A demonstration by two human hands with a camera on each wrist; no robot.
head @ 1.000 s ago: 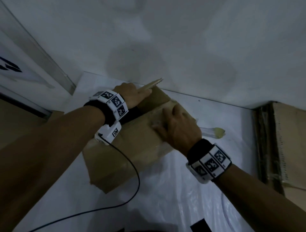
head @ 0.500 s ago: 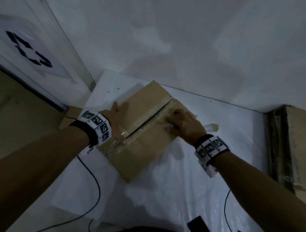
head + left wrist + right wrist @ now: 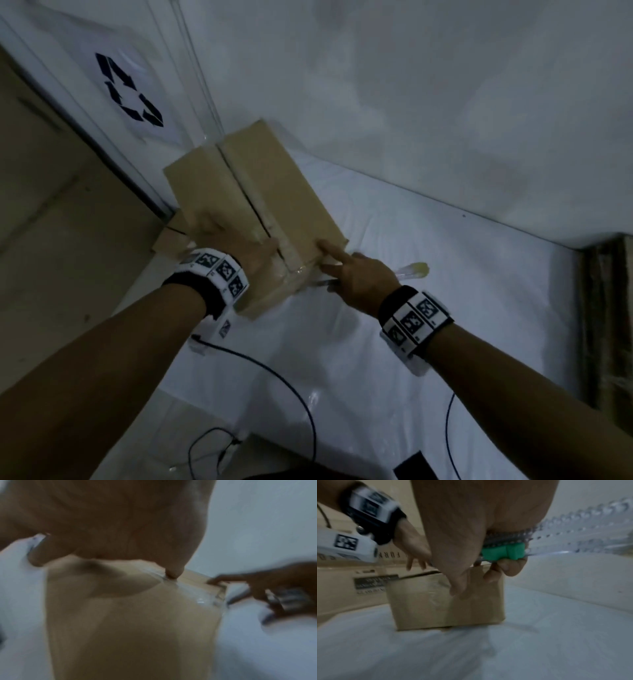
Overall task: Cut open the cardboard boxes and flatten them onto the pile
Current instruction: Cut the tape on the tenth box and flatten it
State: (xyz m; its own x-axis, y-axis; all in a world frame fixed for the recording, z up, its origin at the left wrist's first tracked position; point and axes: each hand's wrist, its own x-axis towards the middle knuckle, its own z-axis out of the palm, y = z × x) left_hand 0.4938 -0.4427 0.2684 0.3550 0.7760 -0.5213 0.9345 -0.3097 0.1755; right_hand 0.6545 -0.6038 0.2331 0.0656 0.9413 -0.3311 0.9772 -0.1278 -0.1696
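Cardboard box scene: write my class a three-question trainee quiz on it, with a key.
1. True or false: the top seam of the cardboard box is already slit.
2. Which hand holds the green-handled cutter? A left hand B right hand
3. Fill in: the box rests on a white ____.

Key: 1 true; 2 B; 3 sheet.

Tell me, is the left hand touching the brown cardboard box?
Touching. In the head view the left hand lies flat on the brown cardboard box; the left wrist view shows a fingertip pressing its taped seam.
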